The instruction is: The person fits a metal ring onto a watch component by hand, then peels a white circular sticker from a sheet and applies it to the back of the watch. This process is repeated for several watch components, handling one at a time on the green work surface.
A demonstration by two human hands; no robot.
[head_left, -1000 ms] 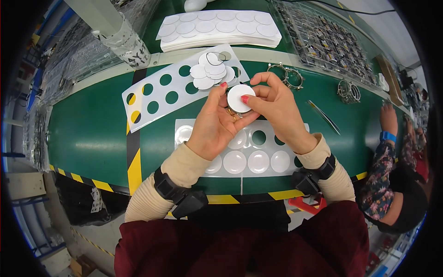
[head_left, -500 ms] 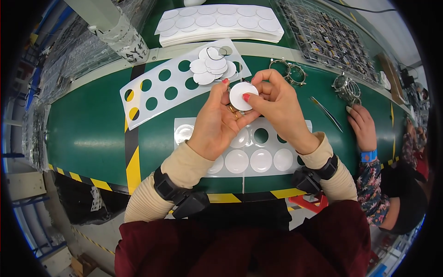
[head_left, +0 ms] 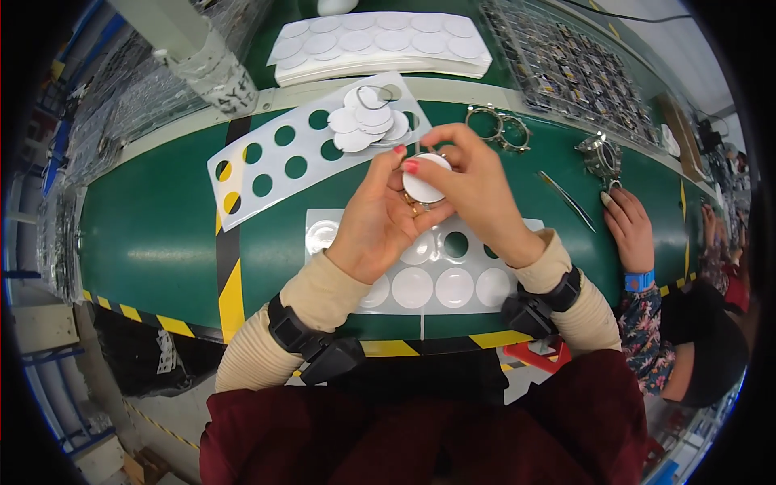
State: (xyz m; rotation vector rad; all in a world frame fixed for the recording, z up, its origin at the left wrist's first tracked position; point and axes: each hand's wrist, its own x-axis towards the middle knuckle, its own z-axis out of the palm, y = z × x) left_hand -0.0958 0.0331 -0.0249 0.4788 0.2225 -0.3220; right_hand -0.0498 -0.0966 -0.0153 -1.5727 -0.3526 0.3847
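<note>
Close together over the green bench, both my hands work on one small round piece. My left hand [head_left: 376, 214] cups it from below and left, fingers closed round its metal rim. A white round disc [head_left: 428, 184] covers its face. My right hand [head_left: 482, 186] pinches the piece from the right, its thumb lying flat on the disc and its other fingers curled behind the far edge. The underside of the piece is hidden by my fingers. Below my wrists lies a pale sheet [head_left: 475, 262] of round white stickers, with a few holes where green shows through.
A punched white sheet [head_left: 273, 162] lies left, bearing a pile of white discs [head_left: 372, 121]. Behind stands a stack of sticker sheets [head_left: 380, 66]. To the right are metal ring frames [head_left: 514, 145], tweezers [head_left: 567, 200], a parts tray [head_left: 558, 65] and a co-worker's hand [head_left: 630, 228] at metal rings.
My right thumb has slid left and up across the white disc, covering more of its upper part. The view has shifted slightly. My left hand keeps its hold.
</note>
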